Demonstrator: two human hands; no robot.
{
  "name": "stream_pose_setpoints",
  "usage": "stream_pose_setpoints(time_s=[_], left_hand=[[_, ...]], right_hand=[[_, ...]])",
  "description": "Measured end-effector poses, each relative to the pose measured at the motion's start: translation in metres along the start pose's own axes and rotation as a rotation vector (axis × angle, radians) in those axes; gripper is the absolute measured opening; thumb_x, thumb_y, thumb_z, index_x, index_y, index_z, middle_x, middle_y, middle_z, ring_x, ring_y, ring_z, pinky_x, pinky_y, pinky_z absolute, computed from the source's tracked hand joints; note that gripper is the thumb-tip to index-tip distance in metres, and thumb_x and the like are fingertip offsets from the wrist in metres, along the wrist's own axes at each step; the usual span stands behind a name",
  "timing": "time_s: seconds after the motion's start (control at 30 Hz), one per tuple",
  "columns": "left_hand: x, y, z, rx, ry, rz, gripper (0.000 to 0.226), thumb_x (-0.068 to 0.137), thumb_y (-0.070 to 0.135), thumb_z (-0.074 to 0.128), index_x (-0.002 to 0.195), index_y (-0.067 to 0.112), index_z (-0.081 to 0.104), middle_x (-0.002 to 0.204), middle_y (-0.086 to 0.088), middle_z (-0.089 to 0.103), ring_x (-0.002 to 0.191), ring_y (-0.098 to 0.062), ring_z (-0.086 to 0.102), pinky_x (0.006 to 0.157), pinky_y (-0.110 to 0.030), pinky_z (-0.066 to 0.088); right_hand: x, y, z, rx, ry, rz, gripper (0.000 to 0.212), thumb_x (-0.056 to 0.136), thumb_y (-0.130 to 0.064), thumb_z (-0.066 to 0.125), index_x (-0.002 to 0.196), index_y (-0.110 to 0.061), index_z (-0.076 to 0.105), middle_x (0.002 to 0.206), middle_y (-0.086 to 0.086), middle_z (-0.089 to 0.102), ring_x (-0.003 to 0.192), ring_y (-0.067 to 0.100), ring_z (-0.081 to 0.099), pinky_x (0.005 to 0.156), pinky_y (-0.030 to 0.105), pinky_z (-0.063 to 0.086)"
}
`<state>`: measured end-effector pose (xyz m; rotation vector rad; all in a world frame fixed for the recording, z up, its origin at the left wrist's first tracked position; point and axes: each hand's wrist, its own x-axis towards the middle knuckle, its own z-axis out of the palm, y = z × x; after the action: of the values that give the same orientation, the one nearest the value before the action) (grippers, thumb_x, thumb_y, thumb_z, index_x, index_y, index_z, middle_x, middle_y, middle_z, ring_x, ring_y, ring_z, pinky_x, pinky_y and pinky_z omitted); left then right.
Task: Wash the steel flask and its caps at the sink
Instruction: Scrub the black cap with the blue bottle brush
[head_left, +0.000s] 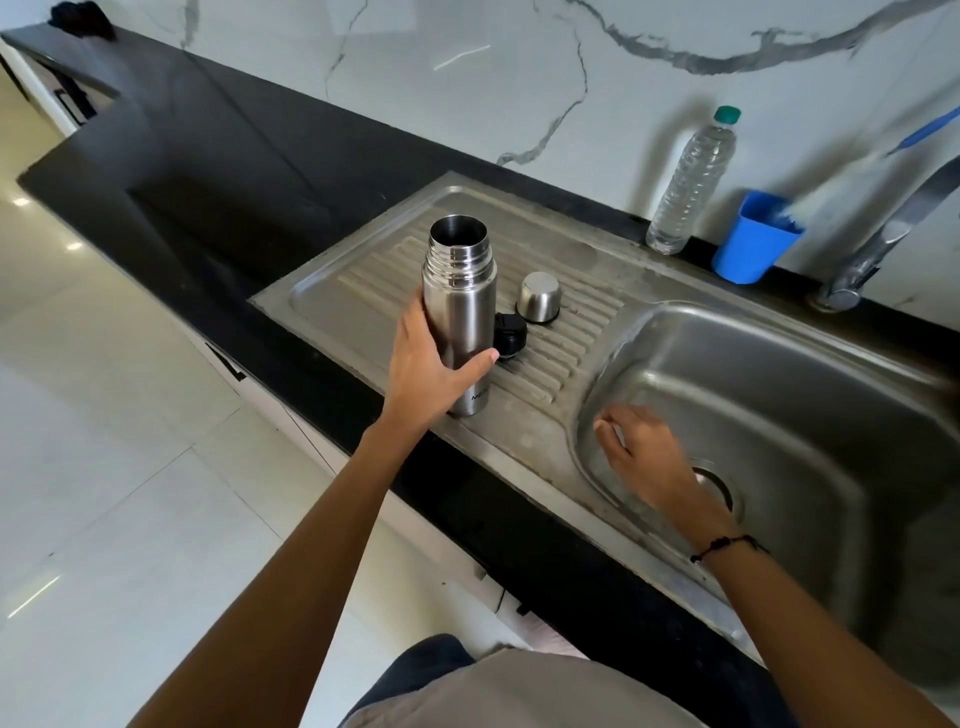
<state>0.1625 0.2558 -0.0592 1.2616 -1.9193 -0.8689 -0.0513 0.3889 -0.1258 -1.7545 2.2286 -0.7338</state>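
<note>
**Flask Open, Wash Not Begun**

Two bare arms reach out from the person over the dark bench (218, 171). On one side, the left hand (426, 364) wraps around the steel flask (460, 306). Its fingers (480, 362) are closed on the flask's body. The flask stands upright on the ribbed draining board (566, 353), and its mouth is open. Just behind it lies the black inner cap (509, 332). Beside that sits the steel outer cap (539, 297), upside down like a little cup.

On the other side, the right hand (644, 457) hangs over the sink bowl (779, 395), holding nothing, fingers loosely spread. No water runs from the tap (893, 228).

I think the washing is only starting. Next, the flask needs to go over the bowl, and the free hand must reach up and turn on the tap.
</note>
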Motion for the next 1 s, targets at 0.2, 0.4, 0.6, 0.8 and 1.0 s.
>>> stream_pose_setpoints(time_s=[0.2, 0.4, 0.6, 0.8, 1.0], left_hand=[[-0.066, -0.012, 0.025, 0.141, 0.223, -0.026, 0.043, 0.077, 0.029, 0.074, 0.105, 0.012, 0.045, 0.097, 0.0, 0.041, 0.088, -0.013, 0.042, 0.079, -0.032, 0.045], [-0.092, -0.006, 0.067, 0.18, -0.031, 0.182, 0.026, 0.081, 0.016, 0.068, 0.1, 0.009, 0.051, 0.09, 0.002, 0.043, 0.083, -0.013, 0.046, 0.075, -0.028, 0.043], [-0.054, 0.027, 0.111, 0.227, -0.163, 0.409, 0.024, 0.075, 0.015, 0.062, 0.095, 0.003, 0.056, 0.086, -0.01, 0.055, 0.08, -0.024, 0.053, 0.069, -0.031, 0.041], [-0.004, 0.073, 0.157, 0.208, -0.231, 0.473, 0.039, 0.074, 0.029, 0.048, 0.1, 0.002, 0.057, 0.09, -0.014, 0.059, 0.085, -0.035, 0.058, 0.074, -0.042, 0.049], [0.052, 0.125, 0.191, 0.143, -0.286, 0.506, 0.03, 0.079, 0.011, 0.064, 0.107, 0.001, 0.057, 0.102, -0.017, 0.059, 0.097, -0.033, 0.056, 0.081, -0.04, 0.044]], right_hand=[[-0.002, -0.003, -0.001, -0.011, -0.034, 0.036, 0.021, 0.097, -0.021, 0.045, 0.089, -0.007, 0.058, 0.081, 0.002, 0.053, 0.079, 0.018, 0.047, 0.069, 0.028, 0.032], [-0.01, 0.007, 0.0, 0.024, -0.029, 0.07, 0.039, 0.09, -0.042, 0.028, 0.084, -0.013, 0.054, 0.08, 0.001, 0.054, 0.078, 0.015, 0.045, 0.068, 0.027, 0.032], [-0.02, 0.026, -0.015, 0.02, 0.032, 0.169, 0.024, 0.095, -0.024, 0.045, 0.088, -0.006, 0.06, 0.086, 0.009, 0.063, 0.086, 0.022, 0.052, 0.069, 0.032, 0.04], [-0.023, 0.052, -0.049, -0.043, 0.073, 0.26, 0.021, 0.092, -0.024, 0.048, 0.097, -0.007, 0.06, 0.095, 0.009, 0.064, 0.097, 0.027, 0.054, 0.074, 0.036, 0.044], [0.021, 0.068, -0.11, -0.307, 0.031, 0.262, 0.026, 0.091, -0.02, 0.048, 0.111, -0.007, 0.056, 0.109, 0.013, 0.061, 0.106, 0.027, 0.051, 0.084, 0.034, 0.043]])
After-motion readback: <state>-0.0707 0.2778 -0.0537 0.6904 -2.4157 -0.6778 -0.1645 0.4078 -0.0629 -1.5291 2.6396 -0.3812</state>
